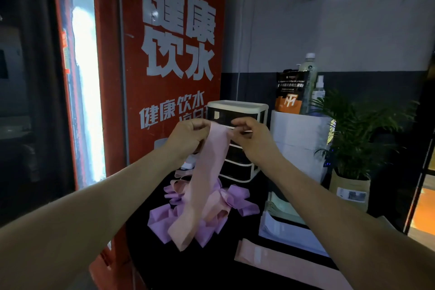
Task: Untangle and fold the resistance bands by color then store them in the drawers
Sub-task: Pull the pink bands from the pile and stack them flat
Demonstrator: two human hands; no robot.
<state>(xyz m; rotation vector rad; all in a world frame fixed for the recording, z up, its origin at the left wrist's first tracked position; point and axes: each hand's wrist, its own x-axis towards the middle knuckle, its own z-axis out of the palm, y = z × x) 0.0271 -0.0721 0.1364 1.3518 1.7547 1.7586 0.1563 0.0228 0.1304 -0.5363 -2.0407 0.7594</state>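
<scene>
A pink resistance band [207, 176] hangs from both my hands, held up in front of the drawer unit [237, 110]. My left hand [188, 136] grips its top left corner and my right hand [251, 139] pinches its top right corner. The band's lower end dangles over a tangled pile of purple bands [237, 198] and pink bands [181, 186] on the dark table. Another pink band [277, 263] lies flat on the table at the front right. The white-framed drawer unit has dark drawers, all pushed in.
A red water dispenser cabinet [171, 54] stands at the left. Right of the drawers are a white box [299, 139], bottles [308, 82] and a pouch [289, 92] on top, a potted plant [353, 139], and a stack of paper trays [287, 231].
</scene>
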